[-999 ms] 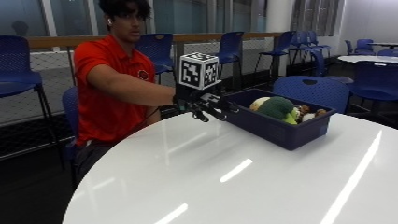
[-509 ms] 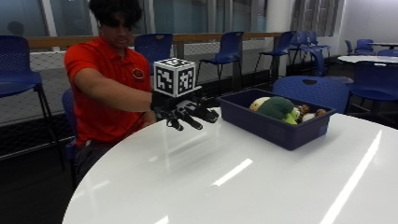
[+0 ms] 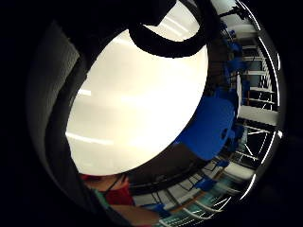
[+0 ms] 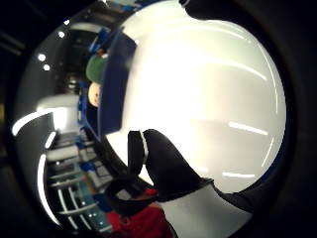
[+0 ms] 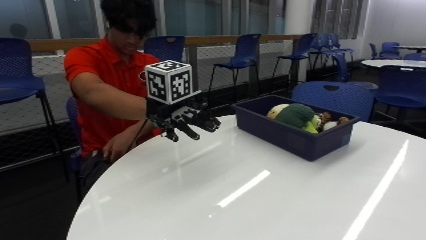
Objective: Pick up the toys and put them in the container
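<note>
A glossy white round table (image 5: pixel 266 200) fills the lower frame, streaked with light reflections. Blue chairs (image 5: pixel 243 52) stand along a mesh railing with a wooden rail (image 5: pixel 219 39) across the upper frame, windows (image 5: pixel 200 17) behind them. Dark floor at lower left.

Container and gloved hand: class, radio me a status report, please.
Right hand empty, fingers loosely curled, above the table. Toys in the container. Nothing in the way.

Round white table (image 5: pixel 266 200), glossy, ceiling lights reflected. Blue chairs (image 5: pixel 336 97) stood behind it; another white table (image 5: pixel 399 63) farther back.
</note>
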A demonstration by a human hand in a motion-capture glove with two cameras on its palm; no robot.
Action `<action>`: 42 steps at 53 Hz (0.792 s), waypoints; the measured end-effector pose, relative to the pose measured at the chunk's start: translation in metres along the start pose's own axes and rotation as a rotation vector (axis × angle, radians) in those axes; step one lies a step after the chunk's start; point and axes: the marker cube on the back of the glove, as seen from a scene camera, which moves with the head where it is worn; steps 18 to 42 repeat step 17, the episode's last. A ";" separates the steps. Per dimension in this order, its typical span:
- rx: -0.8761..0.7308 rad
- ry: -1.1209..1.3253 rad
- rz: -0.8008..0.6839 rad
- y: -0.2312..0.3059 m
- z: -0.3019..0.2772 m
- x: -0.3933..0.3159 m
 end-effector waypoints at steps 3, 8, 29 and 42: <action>0.004 0.000 -0.002 0.002 0.000 0.004; 0.002 0.000 0.007 0.002 -0.001 0.009; 0.004 -0.001 0.017 0.003 -0.001 0.012; 0.004 -0.001 0.017 0.003 -0.001 0.012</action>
